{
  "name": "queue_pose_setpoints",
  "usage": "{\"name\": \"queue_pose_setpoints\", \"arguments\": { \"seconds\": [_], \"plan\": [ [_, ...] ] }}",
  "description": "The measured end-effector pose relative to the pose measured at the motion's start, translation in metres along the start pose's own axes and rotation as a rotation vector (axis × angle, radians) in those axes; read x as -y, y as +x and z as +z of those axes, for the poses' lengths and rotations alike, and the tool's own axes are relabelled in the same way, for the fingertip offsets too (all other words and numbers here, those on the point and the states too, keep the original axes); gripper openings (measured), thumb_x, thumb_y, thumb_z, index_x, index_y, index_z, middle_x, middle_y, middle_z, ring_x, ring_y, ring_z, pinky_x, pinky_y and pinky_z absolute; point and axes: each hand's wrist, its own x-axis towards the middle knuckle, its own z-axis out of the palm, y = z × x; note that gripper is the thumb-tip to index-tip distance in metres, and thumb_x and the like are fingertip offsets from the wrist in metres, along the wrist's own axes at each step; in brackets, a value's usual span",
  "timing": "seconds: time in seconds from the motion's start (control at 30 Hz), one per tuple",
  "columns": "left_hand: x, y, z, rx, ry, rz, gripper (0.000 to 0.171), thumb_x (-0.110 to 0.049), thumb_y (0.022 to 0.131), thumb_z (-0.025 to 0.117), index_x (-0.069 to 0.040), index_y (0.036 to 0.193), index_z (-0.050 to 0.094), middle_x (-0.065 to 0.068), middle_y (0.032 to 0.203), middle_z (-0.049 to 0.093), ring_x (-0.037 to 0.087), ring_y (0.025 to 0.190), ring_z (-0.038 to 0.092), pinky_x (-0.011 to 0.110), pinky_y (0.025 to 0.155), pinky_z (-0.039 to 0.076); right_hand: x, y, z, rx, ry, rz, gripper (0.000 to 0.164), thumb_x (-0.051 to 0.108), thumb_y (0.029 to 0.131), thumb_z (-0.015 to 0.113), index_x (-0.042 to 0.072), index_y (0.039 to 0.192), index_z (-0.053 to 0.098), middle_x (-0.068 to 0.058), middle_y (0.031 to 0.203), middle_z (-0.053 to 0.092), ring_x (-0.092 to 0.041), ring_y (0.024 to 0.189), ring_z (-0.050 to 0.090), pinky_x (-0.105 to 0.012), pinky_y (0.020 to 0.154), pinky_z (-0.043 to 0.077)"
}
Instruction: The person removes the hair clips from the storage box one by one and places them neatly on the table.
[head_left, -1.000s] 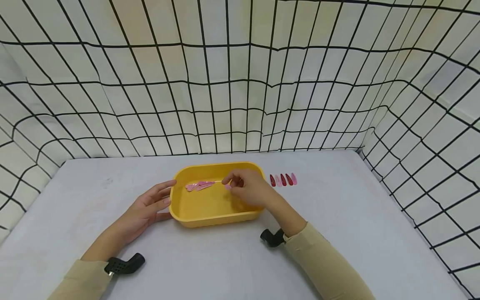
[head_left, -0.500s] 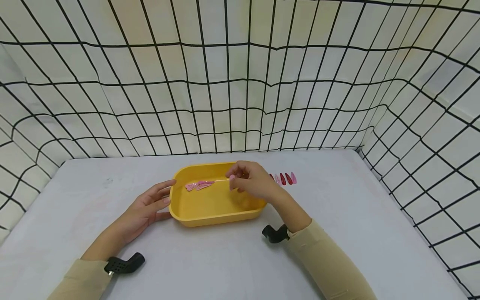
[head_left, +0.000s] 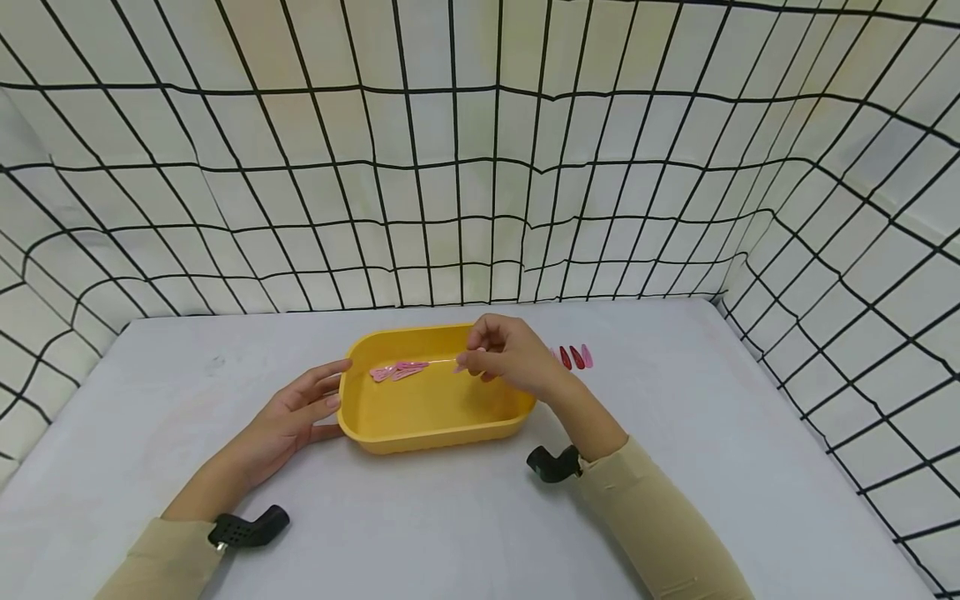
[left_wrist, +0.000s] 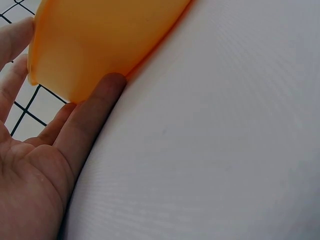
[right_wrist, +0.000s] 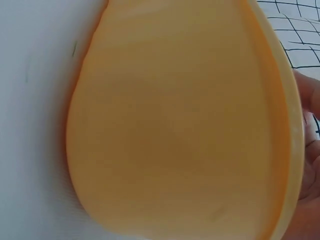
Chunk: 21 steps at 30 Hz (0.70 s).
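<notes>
A yellow plastic tray stands on the white table, with several pink snap hair clips lying in its far left part. My left hand rests against the tray's left end, its fingers spread and fairly straight. In the left wrist view the thumb and fingers touch the tray's outer wall. Over the right part of the tray, my right hand pinches a small pink hair clip between thumb and fingers. The right wrist view shows mostly the tray's wall, which partly hides that hand.
To the right of the tray lies a row of red and pink hair clips, partly hidden by my right hand. Black grid netting over white cloth rises behind the table and at both sides.
My right hand has lifted the pink hair clip up from the tray floor and shifted slightly right and away. It now covers part of the clip row. The left hand stays still.
</notes>
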Motion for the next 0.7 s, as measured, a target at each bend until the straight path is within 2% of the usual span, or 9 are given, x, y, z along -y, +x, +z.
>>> {"name": "queue_pose_setpoints", "arguments": {
  "seconds": [0.13, 0.2, 0.4, 0.57, 0.7],
  "plan": [
    [0.0001, 0.0005, 0.0001, -0.009, 0.013, -0.016, 0.053, -0.02, 0.106, 0.049, -0.02, 0.156, 0.031, 0.021, 0.16, 0.023, 0.008, 0.122, 0.058, 0.035, 0.093, 0.057, 0.0011, 0.0001, -0.002, -0.003, -0.011, -0.003, 0.017, 0.021, 0.093, 0.072, 0.009, 0.104, 0.069, -0.01, 0.094, 0.073, -0.028, 0.074, 0.062, -0.032, 0.069, 0.058],
    [-0.0001, 0.0006, 0.0003, -0.01, 0.017, -0.019, 0.053, -0.021, 0.106, 0.049, -0.02, 0.156, 0.032, 0.022, 0.16, 0.023, 0.008, 0.122, 0.058, 0.035, 0.093, 0.057, 0.0025, -0.0006, -0.0029, -0.013, -0.011, -0.009, 0.016, 0.02, 0.091, 0.074, 0.009, 0.102, 0.072, -0.009, 0.09, 0.073, -0.022, 0.068, 0.059, -0.027, 0.065, 0.055],
    [-0.0002, 0.0003, 0.0004, -0.004, 0.01, -0.008, 0.052, -0.02, 0.106, 0.048, -0.019, 0.156, 0.032, 0.023, 0.16, 0.022, 0.009, 0.122, 0.059, 0.035, 0.093, 0.057, 0.0033, -0.0014, -0.0035, -0.022, 0.032, -0.002, 0.013, 0.013, 0.085, 0.079, 0.007, 0.093, 0.07, -0.009, 0.088, 0.069, -0.022, 0.076, 0.066, -0.032, 0.075, 0.061],
    [-0.001, 0.0, 0.0007, -0.009, 0.006, -0.014, 0.052, -0.02, 0.106, 0.048, -0.019, 0.156, 0.032, 0.022, 0.16, 0.023, 0.008, 0.122, 0.059, 0.034, 0.092, 0.057, 0.0034, -0.0004, -0.0045, -0.031, 0.02, -0.001, 0.009, 0.008, 0.089, 0.075, 0.007, 0.098, 0.074, -0.006, 0.097, 0.072, -0.028, 0.088, 0.068, -0.034, 0.081, 0.06],
    [-0.0005, -0.0001, 0.0007, -0.01, 0.009, -0.014, 0.052, -0.02, 0.106, 0.048, -0.02, 0.156, 0.032, 0.022, 0.16, 0.023, 0.008, 0.122, 0.058, 0.034, 0.092, 0.057, 0.0034, 0.0008, -0.0069, -0.072, -0.013, 0.006, 0.014, 0.011, 0.092, 0.072, 0.011, 0.105, 0.077, -0.004, 0.1, 0.074, -0.029, 0.09, 0.067, -0.036, 0.084, 0.059]
  ]
}}
